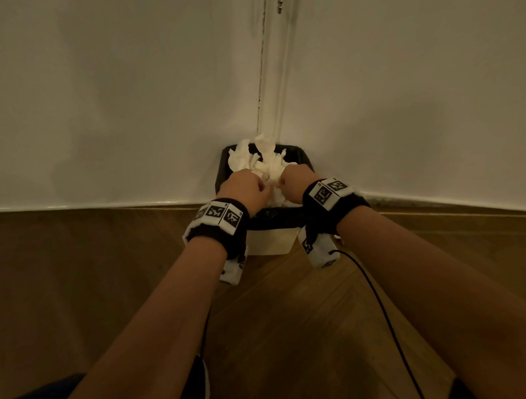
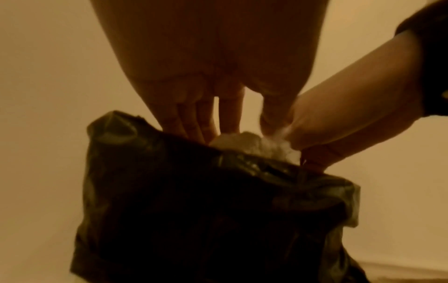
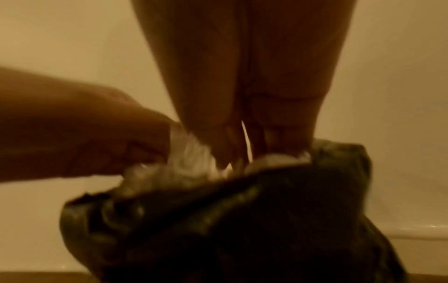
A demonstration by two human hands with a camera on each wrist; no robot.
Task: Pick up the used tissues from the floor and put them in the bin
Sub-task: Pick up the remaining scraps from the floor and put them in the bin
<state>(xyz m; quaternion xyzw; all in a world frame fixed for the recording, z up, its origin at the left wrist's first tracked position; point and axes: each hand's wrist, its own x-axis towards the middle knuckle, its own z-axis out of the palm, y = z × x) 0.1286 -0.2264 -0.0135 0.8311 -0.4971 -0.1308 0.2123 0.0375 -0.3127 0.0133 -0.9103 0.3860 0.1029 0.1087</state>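
Note:
A cream bin [image 1: 269, 244] lined with a black bag [image 2: 194, 201] stands on the floor in the corner of the room. Crumpled white tissues [image 1: 266, 157] are heaped in it above the rim. Both hands are over the bin's mouth, side by side. My left hand [image 1: 247, 185] points its fingers down into the heap and grips a wad of tissue [image 2: 252, 141]. My right hand [image 1: 295, 179] does the same just to the right, with tissue [image 3: 191, 159] bunched at its fingers [image 3: 225, 153]. The inside of the bin is hidden.
White walls meet behind the bin, with a skirting board [image 1: 434, 202] along the bottom. A thin cord and a bead chain [image 1: 280, 3] hang in the corner. The floor [image 1: 281, 334] is wood parquet. A black cable [image 1: 380, 308] trails from my right wrist.

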